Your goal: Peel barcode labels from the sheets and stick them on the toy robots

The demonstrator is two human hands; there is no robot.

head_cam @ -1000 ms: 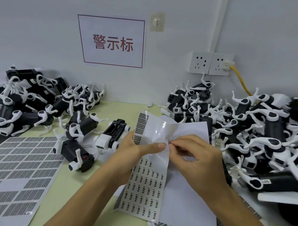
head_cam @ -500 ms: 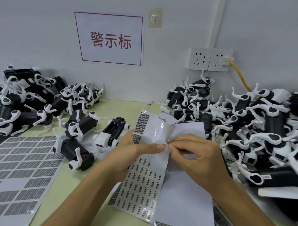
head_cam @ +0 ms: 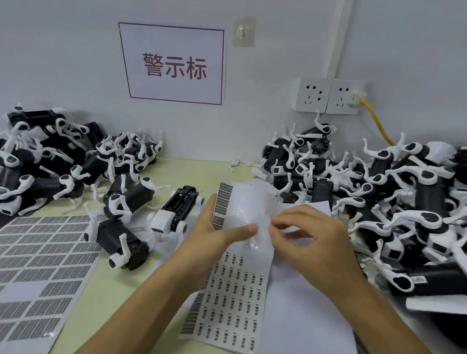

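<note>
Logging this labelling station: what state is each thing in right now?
Label sheet: lifted, top curled, partly peeled.
Left hand: grips the sheet.
Right hand: pinches at the sheet's edge.
Flat sheet: lying flat, some labels gone.
Wall socket: yellow cable plugged in.

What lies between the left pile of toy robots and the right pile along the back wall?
In the head view, bare green table separates the left pile from the right pile, with only small loose white plastic pieces there.
</note>
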